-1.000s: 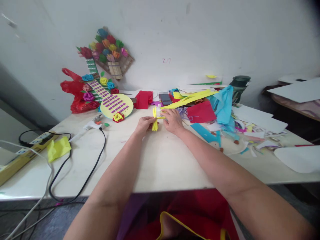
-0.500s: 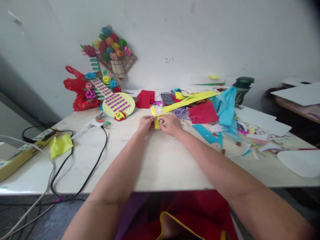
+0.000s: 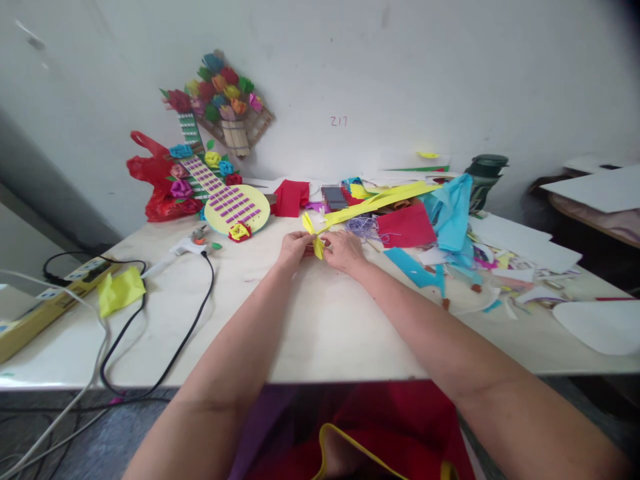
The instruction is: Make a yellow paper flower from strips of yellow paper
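Over the middle of the white table [image 3: 330, 333], my left hand [image 3: 296, 248] and my right hand [image 3: 345, 250] meet at a bright yellow crepe paper strip [image 3: 319, 248]. The fingers of both hands are pinched on the paper, which is gathered narrow between them. One end of it flares upward and another hangs below the fingertips. Behind my right hand lies a longer yellow strip [image 3: 373, 203], stretching up to the right. Left of my hands rests a yellow lute-shaped craft [image 3: 239, 203] with purple bars and a red and yellow flower.
A white hot glue gun [image 3: 189, 245] with a black cord lies at left, near a yellow paper square [image 3: 121, 291] and a power strip [image 3: 55, 307]. Red paper [image 3: 407, 225], blue paper [image 3: 454, 213] and scraps crowd the right. A dark bottle [image 3: 486, 177] stands behind; paper flowers [image 3: 225, 87] lean on the wall.
The yellow paper between my fingers has turned and spread slightly, its lower end swinging to the right. Both hands stay almost in the same place, still pinching it.
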Tool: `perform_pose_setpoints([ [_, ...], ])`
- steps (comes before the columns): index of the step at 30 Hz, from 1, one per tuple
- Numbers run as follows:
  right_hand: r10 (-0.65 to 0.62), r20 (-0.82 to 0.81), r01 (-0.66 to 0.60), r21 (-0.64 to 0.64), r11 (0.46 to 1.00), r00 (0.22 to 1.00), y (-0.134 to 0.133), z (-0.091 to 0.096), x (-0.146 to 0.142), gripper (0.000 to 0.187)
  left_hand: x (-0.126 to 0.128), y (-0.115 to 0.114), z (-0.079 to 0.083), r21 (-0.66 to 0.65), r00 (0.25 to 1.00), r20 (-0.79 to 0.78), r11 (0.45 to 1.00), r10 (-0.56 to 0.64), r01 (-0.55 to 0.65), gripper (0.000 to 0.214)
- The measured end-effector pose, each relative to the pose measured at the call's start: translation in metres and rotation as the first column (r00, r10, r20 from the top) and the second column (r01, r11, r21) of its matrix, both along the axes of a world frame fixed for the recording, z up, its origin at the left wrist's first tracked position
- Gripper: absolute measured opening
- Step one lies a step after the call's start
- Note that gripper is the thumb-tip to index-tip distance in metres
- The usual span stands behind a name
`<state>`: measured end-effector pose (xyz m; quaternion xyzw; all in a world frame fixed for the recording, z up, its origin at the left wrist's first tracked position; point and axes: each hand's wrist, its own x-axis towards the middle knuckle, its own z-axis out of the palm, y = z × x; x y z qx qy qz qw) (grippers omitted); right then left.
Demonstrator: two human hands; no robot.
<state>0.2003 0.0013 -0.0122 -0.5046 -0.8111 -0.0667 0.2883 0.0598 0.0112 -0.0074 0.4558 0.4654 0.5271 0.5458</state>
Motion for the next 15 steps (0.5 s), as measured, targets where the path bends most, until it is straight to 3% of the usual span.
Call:
perform_pose_setpoints([
  [15,-0.051,0.034,0.052,-0.027,0.998,0.998,-0.0053,0.0051,-0.0014,0.024,0.0015,-0.0015,-0.0010,0.025,1.000,-0.002,1.000,-0.017,0.017,0.024],
])
